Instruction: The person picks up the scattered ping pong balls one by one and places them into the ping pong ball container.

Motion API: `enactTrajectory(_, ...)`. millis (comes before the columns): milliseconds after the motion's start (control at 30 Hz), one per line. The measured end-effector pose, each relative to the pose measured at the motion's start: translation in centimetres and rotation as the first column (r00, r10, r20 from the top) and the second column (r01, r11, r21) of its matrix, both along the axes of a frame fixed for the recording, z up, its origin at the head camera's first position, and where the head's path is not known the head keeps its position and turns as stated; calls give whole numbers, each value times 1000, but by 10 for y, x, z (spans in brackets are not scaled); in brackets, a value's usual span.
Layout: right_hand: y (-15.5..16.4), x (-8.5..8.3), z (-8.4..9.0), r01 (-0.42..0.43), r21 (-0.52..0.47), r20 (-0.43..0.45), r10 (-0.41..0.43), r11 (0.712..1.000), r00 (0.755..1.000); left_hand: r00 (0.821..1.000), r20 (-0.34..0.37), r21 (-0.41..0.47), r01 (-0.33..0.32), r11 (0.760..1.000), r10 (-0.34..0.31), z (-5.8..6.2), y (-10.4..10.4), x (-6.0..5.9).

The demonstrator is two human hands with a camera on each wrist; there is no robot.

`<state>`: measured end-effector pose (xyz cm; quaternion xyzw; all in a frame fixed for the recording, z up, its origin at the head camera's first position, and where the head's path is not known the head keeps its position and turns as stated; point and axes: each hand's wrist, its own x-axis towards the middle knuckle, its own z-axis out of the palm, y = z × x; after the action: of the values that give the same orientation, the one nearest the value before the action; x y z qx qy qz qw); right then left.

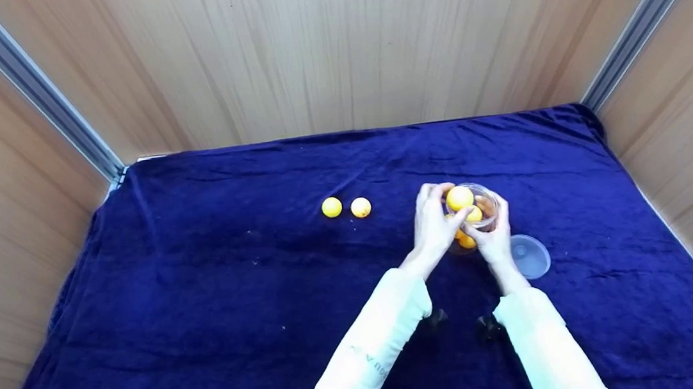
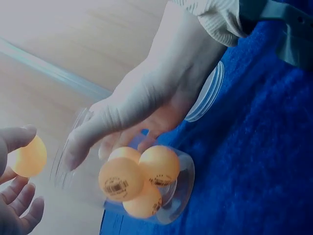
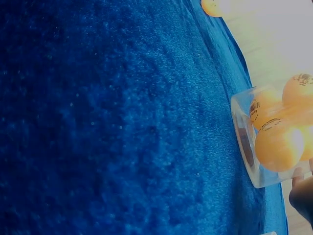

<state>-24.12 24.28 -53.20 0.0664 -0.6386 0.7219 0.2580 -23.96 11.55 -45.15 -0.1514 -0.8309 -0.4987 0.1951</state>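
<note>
Sleeved forearms reach to mid-surface. Right hand point(image 1: 494, 238) wraps the clear jar point(image 1: 476, 214), steadying it on the blue cloth point(image 1: 204, 312) so its mouth stays presented. Left hand point(image 1: 434, 224) pinches one yellow ball point(image 1: 459, 198) at the rim; several balls already lie inside. Two loose balls point(image 1: 346, 207) wait to the left. Lid point(image 1: 529, 256) lies just beside the jar.

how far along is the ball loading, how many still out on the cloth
Done: several orange balls already sit in the clear jar. In hand: the left hand holds another ball at the jar's mouth while the right hand steadies the jar. Left: two balls lie on the blue cloth, and the lid lies off beside the jar.
</note>
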Motion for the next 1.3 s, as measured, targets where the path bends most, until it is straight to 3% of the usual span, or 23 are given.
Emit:
enactTrajectory(200,1,2,3,6,10,39,-7,1000,999,1000,6,-73,-2,997,2,3,11,1)
enactTrajectory(533,-8,11,22,23,55,-16,-22,998,1000,1000,-16,-89,-2,996,1,2,10,-2)
enactTrajectory(967,-11,11,21,42,47,4,-43,998,999,999,15,-78,-27,997,28,-7,-8,-8)
enactTrajectory(1300,-9,11,21,60,41,5,-60,997,998,999,17,-105,-35,994,37,-18,-32,-21)
